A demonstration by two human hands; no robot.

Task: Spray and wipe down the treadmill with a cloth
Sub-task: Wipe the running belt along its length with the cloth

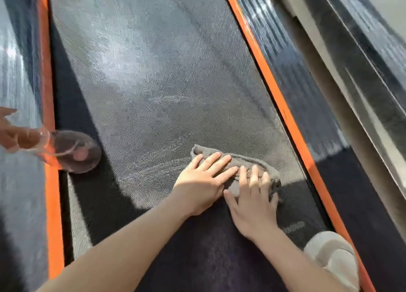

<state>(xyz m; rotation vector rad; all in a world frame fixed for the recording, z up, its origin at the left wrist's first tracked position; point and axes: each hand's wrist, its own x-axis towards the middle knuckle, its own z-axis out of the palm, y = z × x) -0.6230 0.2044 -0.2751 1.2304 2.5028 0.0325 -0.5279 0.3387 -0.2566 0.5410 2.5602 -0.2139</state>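
Note:
A grey cloth (239,160) lies crumpled on the treadmill's dark woven belt (153,72), toward its right side. My left hand (204,179) presses flat on the cloth's left part, fingers straight and spread. Just beside it, my right hand (252,201) presses on the cloth's right part, its fingertips bent slightly over the fabric. Damp streaks show on the belt left of the cloth. A clear spray bottle (70,153) is at the belt's left edge, and another person's hand (8,131) at the frame's left edge grips it.
Orange strips (274,89) run along both sides of the belt, with glossy black side rails (307,83) outside them. A pale shoe (334,258) rests on the belt at the lower right. A light floor strip lies beyond the right rail.

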